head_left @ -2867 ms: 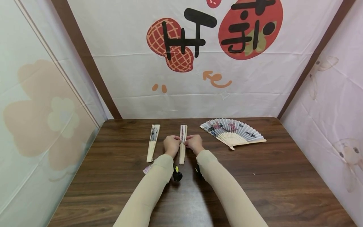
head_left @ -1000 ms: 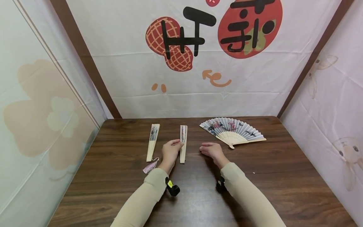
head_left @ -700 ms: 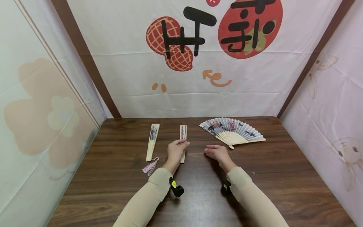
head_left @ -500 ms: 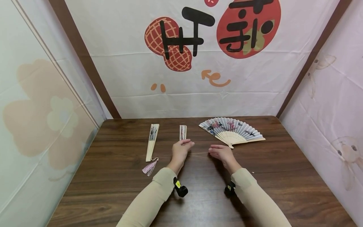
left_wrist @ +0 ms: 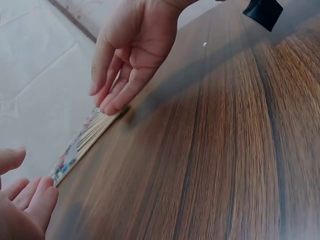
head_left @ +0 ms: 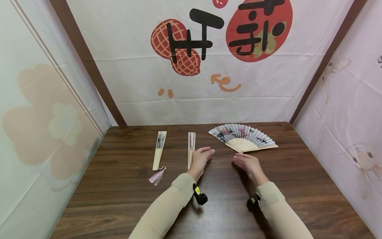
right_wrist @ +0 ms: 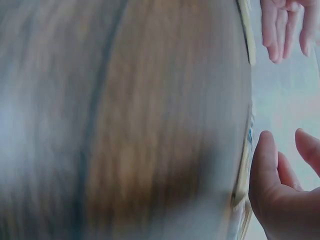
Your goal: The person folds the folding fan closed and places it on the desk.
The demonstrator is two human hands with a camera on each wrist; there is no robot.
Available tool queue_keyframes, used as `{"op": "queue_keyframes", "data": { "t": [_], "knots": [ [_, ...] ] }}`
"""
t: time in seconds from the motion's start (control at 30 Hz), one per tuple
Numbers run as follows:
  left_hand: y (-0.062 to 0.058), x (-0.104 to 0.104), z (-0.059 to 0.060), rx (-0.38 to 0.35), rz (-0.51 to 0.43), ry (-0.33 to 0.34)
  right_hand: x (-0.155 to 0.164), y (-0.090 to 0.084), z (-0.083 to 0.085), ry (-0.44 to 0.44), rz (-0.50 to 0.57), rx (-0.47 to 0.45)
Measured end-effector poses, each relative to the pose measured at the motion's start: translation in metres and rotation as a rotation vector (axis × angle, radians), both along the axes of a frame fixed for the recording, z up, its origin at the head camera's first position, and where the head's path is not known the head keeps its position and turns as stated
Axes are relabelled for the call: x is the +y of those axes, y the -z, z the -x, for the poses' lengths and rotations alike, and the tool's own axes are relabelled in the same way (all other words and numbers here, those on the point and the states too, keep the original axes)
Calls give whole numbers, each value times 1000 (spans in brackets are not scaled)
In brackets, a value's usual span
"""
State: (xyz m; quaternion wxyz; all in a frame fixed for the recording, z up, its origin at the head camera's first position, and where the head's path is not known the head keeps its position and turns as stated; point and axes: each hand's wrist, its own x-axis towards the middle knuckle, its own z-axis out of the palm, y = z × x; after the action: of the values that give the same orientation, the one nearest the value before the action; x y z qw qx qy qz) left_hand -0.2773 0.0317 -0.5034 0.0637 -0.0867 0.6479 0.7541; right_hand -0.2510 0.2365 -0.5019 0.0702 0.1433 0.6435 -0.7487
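Dark wood-grain table [head_left: 119,199] with three fans: two folded bamboo ones, the left folded fan [head_left: 159,150] with a pink tassel [head_left: 156,176], the middle folded fan [head_left: 191,149], plus an open floral paper fan [head_left: 243,138]. Left hand [head_left: 201,158] sits just right of the middle fan, right hand [head_left: 247,162] just below the open fan, both relaxed and holding nothing.

Light is bright, soft and even, seemingly from above and in front, and the white cloth walls bounce it around. The head view is sharp across the middle, with straight edges bowing outward toward the corners from the wide lens. The wooden table [head_left: 125,186] carries a pale sheen near the bottom edge and soft, short shadows under the left hand [head_left: 201,159] and right hand [head_left: 247,165]. The left wrist view is sharp in the mid-distance; wood grain close to the lens smears, and the bottom right corner washes out in glare. The right wrist view is heavily blurred, its wood a streaked brown-grey.
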Motion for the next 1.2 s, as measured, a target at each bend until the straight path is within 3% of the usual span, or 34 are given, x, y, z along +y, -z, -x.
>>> {"op": "queue_keyframes", "data": {
  "t": [0.4,0.6,1.03,1.2],
  "knots": [
    [-8,23,1,-63,-152,12,34,-5,-1,96,83,-33],
    [-15,39,3,-60,-208,29,44,-5,0,133,132,-80],
    [-18,56,13,-108,-233,-2,52,-14,14,188,265,-159],
    [-15,57,16,-120,-255,-2,51,-16,21,228,244,-210]
  ]
}}
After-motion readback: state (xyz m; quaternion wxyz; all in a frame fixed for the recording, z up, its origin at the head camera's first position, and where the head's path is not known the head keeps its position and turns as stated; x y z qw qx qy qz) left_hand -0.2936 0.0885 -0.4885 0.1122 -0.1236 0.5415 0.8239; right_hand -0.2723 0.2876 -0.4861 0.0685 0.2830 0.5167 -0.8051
